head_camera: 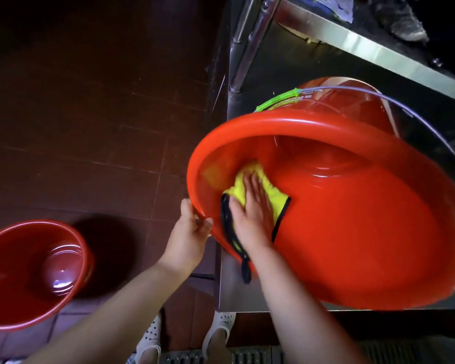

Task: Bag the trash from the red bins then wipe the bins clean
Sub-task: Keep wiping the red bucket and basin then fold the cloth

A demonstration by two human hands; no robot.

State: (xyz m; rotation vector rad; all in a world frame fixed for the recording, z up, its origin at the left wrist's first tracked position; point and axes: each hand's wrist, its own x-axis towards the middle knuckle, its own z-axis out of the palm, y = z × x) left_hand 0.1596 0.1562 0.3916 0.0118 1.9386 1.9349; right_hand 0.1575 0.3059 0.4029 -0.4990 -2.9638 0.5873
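Wiping is the step in hand: the right hand [252, 203] presses a yellow cloth [250, 185] flat-fingered against the inner wall of the tilted red bin [352, 232] on the steel shelf [247, 292], while the left hand [192, 229] grips its rim. Next, I judge, comes sweeping the cloth round the remaining wall (the second bin [24, 271] sits on the floor, looking empty).

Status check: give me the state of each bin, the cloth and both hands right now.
Large red bin: tilted toward the person, no trash visible.
Small red bin: upright on the floor, empty.
Yellow cloth: pressed against the large bin's inner wall.
Left hand: grips the large bin's rim.
Right hand: flat on the cloth.
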